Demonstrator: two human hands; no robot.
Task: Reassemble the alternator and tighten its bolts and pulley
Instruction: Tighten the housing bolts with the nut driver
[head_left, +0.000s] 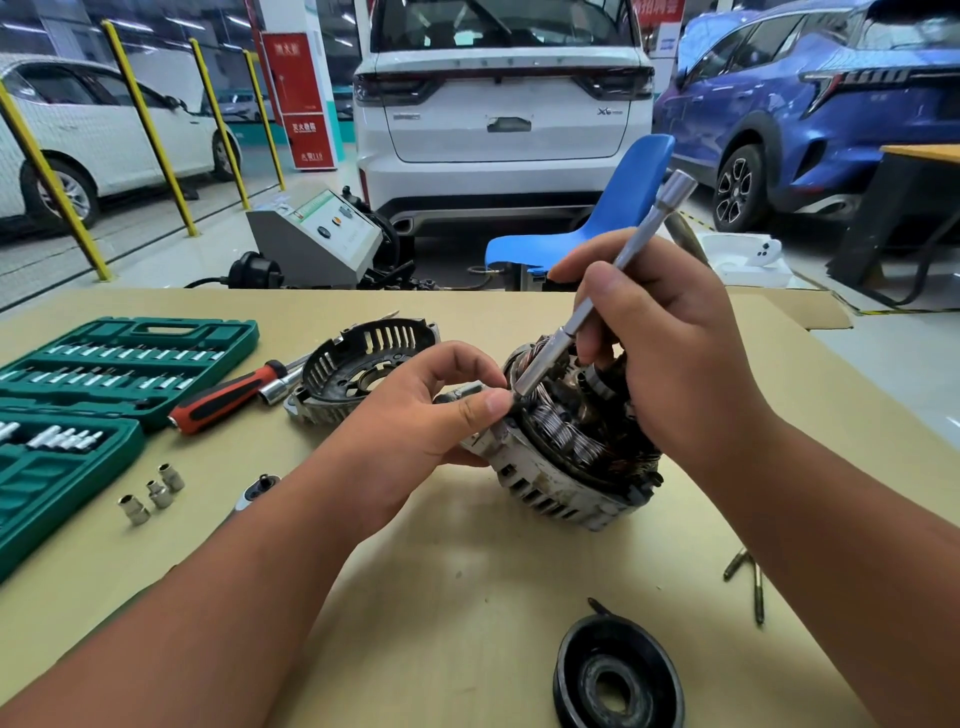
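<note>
Alternator (566, 467) sits tilted on the tabletop (441, 571), right of centre, with its windings exposed. The left hand (415, 415) curls its fingers round the alternator's left edge. The right hand (670, 353) has its fingers wrapped round a long silver driver (639, 244), tip at that rim. A black pulley (576, 675) lies nearer, and a cover (363, 364) to the left.

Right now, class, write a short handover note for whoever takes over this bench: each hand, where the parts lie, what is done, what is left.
Left hand grips the alternator at its rim; it sits tilted on the table.
Right hand holds the long socket bar, tip at the rim by the left thumb.
Cover lies apart behind the left hand; pulley lies near the front edge.
Left: fit cover, tighten bolts, fit pulley.
</note>
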